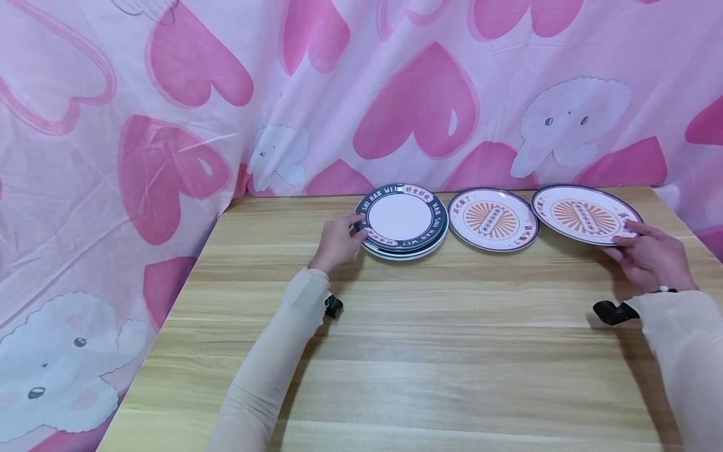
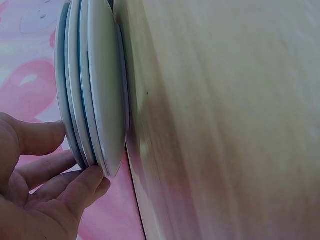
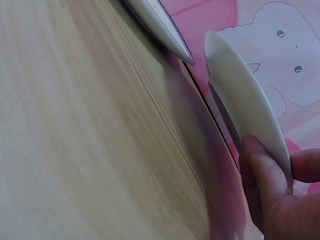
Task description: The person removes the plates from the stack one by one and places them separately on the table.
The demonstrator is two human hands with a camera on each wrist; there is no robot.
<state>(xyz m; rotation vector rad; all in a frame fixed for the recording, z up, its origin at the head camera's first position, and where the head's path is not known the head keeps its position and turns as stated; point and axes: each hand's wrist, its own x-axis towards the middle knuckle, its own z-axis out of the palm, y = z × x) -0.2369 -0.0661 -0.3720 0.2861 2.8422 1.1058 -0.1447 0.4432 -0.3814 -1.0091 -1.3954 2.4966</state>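
At the back of the table stands a stack of plates (image 1: pixel 400 218), the top one white with a dark lettered rim. My left hand (image 1: pixel 337 242) holds the stack's left edge; in the left wrist view its thumb (image 2: pixel 45 137) is at the top rim and the fingers lie along the lower rims. On the right, my right hand (image 1: pixel 655 254) grips the near right rim of a white plate (image 1: pixel 584 215) with an orange sunburst. That plate is tilted, its pale underside (image 3: pixel 240 95) showing in the right wrist view. A matching sunburst plate (image 1: pixel 493 220) lies between them.
The wooden table (image 1: pixel 429 364) ends just behind the plates. A pink curtain (image 1: pixel 316 94) with hearts and white cartoon animals hangs behind and along the left side. Black wrist mounts (image 1: pixel 614 312) stick out from both sleeves, low over the table.
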